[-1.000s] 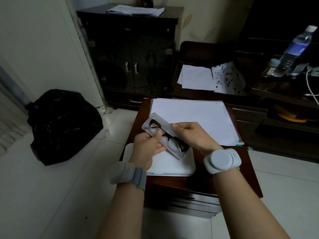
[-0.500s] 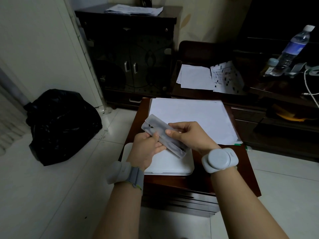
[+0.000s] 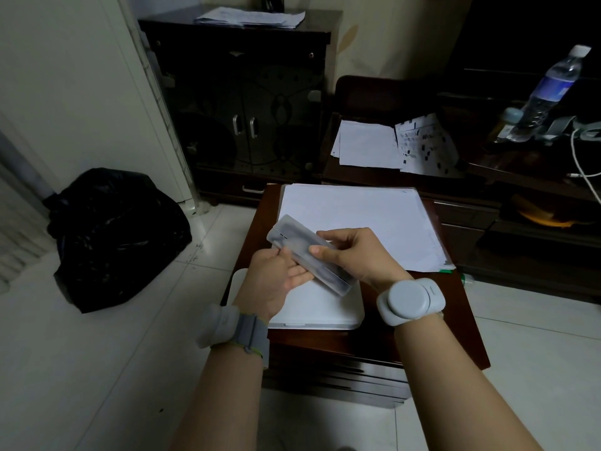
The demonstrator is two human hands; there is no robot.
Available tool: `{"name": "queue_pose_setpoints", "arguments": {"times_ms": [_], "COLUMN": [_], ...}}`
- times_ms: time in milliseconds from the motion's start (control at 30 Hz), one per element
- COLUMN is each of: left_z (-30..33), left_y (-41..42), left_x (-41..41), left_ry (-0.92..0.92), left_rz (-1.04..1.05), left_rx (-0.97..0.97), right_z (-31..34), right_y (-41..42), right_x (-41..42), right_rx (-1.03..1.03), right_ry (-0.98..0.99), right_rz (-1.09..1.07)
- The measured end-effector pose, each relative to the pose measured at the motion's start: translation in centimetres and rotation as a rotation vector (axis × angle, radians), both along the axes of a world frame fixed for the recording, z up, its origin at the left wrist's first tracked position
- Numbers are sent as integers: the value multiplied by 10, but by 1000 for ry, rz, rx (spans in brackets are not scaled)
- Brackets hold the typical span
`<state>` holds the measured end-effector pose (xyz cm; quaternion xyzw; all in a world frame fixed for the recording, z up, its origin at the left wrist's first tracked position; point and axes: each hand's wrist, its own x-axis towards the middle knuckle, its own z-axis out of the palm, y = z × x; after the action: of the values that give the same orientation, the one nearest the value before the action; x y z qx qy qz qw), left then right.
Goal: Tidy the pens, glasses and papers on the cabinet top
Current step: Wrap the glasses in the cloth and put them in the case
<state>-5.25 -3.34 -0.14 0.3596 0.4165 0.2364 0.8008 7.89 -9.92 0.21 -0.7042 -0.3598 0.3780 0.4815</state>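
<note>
A translucent grey glasses case [image 3: 294,242], closed with dark glasses faintly visible inside, is held slantwise above the small brown cabinet top [image 3: 455,307]. My left hand [image 3: 276,281] supports it from below with the fingers curled round its lower edge. My right hand [image 3: 354,255] grips it from the right, thumb on top. Under the hands lies a flat white box [image 3: 318,307]. Behind it a neat stack of white papers [image 3: 357,219] covers the far half of the cabinet top. No pens are visible.
More loose sheets [image 3: 367,144] lie on a dark low unit behind, some printed [image 3: 426,148]. A tall dark cabinet [image 3: 247,102] carries papers [image 3: 250,17] on top. A black rubbish bag [image 3: 113,232] sits on the floor at left. A water bottle [image 3: 549,89] and white cable [image 3: 582,164] are at right.
The case's lid was open with the glasses showing; it has been closed over them. Both hands still hold the case, now a little lower and flatter.
</note>
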Motion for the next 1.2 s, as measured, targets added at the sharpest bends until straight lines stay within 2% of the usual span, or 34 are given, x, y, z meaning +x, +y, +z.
{"name": "queue_pose_setpoints", "arguments": {"times_ms": [67, 233, 367, 1200], "left_z": [1, -4, -4, -6], "left_y": [0, -1, -3, -2], "left_x": [1, -3, -2, 2], "left_ry": [15, 14, 14, 81], "left_rz": [21, -13, 17, 83], "left_rx": [-34, 91, 119, 117], "right_z": [-1, 0, 2, 0], "right_y": [1, 1, 1, 3], "right_x": [0, -1, -3, -4], "right_rx": [-7, -27, -7, 39], "right_ry": [-3, -15, -15, -1], "right_rz": [-10, 4, 6, 6]}}
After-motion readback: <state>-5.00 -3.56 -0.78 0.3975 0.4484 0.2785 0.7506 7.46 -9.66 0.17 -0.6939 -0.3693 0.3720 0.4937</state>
